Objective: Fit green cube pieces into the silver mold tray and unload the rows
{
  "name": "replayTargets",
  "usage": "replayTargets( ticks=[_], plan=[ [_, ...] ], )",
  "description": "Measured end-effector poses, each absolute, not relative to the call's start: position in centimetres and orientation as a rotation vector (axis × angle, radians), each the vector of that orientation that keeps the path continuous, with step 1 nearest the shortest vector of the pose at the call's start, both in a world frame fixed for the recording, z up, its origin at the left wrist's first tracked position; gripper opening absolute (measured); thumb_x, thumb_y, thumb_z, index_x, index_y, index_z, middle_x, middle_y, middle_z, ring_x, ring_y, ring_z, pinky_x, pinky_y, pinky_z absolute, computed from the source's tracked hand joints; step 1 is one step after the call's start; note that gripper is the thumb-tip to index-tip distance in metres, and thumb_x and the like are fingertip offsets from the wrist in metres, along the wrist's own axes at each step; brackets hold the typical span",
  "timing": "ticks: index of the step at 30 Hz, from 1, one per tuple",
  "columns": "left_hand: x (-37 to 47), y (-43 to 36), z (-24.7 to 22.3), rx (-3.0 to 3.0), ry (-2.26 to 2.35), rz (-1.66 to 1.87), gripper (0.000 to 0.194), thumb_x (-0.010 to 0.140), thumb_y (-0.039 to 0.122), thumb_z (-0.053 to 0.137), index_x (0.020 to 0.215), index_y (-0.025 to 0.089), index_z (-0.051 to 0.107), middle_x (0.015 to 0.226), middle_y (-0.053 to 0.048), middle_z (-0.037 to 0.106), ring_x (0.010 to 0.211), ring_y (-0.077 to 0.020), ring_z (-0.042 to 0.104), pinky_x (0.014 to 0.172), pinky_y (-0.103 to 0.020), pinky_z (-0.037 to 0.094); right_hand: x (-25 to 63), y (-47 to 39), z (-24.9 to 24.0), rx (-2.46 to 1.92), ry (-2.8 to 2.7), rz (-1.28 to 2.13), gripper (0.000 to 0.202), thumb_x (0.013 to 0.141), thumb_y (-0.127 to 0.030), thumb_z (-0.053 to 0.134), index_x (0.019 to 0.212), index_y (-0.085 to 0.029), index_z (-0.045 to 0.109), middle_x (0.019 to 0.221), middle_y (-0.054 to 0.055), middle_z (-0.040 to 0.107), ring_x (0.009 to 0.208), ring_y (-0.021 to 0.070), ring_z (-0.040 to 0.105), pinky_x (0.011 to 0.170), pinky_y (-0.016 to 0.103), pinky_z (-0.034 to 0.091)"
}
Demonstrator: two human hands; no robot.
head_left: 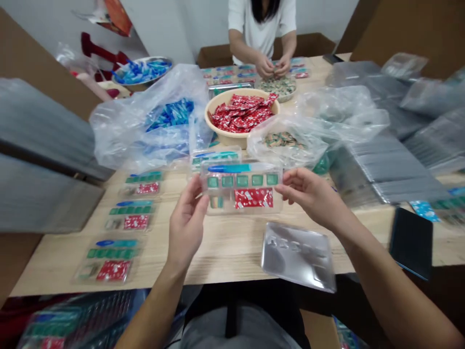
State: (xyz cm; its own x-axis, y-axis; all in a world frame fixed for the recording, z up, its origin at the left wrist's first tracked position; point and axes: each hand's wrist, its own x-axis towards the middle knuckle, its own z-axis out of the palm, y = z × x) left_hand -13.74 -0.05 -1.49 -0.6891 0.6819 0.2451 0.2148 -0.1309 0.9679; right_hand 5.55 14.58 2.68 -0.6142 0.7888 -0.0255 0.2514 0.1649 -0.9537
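Note:
Between my two hands is a clear plastic blister tray (221,206), raised over the table. In it lie a blue pen-like item (232,168), a row of several green squares (242,181), a red patterned packet (253,198) and a small striped piece (217,201). My left hand (189,218) grips its left end, thumb in front. At the right end, my right hand (305,194) pinches the edge between thumb and fingers. An empty clear tray (298,257) rests near the table's front edge. Just behind the held tray sits another filled tray (214,156).
Several filled trays (136,222) line the left side. Behind stand a bowl of red packets (241,114), a bag of blue items (170,115) and a bag of small pieces (285,140). Stacked trays (392,165) and a phone (412,242) lie right. A co-worker (269,43) handles small pieces opposite.

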Motion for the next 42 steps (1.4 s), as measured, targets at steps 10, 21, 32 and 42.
replayTargets(
  ticks=[10,21,32,42],
  plan=[
    [-23.7,6.6,-1.3,1.179,2.343,1.338,0.037,0.088,0.016,0.049,0.122,0.01,0.061,0.108,-0.012,0.071,0.104,-0.0244,0.066,0.098,-0.04,0.05,-5.9,17.6,4.1,-1.27,-2.569,0.728,0.028,0.092,-0.023,0.049,0.116,-0.01,0.057,0.094,0.014,0.07,0.088,0.0241,0.066,0.073,0.031,0.046],
    [-27.9,-2.1,-3.1,0.907,2.592,1.331,0.038,0.094,0.032,0.043,0.126,0.016,0.058,0.128,-0.01,0.062,0.12,-0.0213,0.056,0.105,-0.033,0.043,-4.0,17.3,4.1,-1.305,-2.559,0.552,0.043,0.09,-0.038,0.05,0.128,-0.019,0.052,0.089,0.013,0.068,0.083,0.0317,0.064,0.072,0.039,0.045],
    [-33.1,-20.3,-8.4,0.244,2.837,0.754,0.049,0.069,0.034,0.066,0.11,0.007,0.061,0.108,-0.02,0.067,0.112,-0.0364,0.06,0.1,-0.046,0.044,-8.1,4.9,-1.7,-0.699,-2.68,1.847,0.027,0.088,-0.034,0.048,0.104,-0.018,0.063,0.082,0.006,0.071,0.072,0.0192,0.067,0.068,0.032,0.052],
    [-25.8,-20.6,-10.5,0.434,2.803,0.932,0.042,0.077,0.042,0.057,0.107,0.012,0.063,0.103,-0.016,0.065,0.106,-0.0337,0.059,0.099,-0.048,0.044,-14.1,-2.4,-7.1,-0.877,-2.557,2.191,0.024,0.09,-0.012,0.043,0.068,-0.017,0.053,0.062,0.004,0.065,0.058,0.0129,0.065,0.059,0.024,0.054]
  ],
)
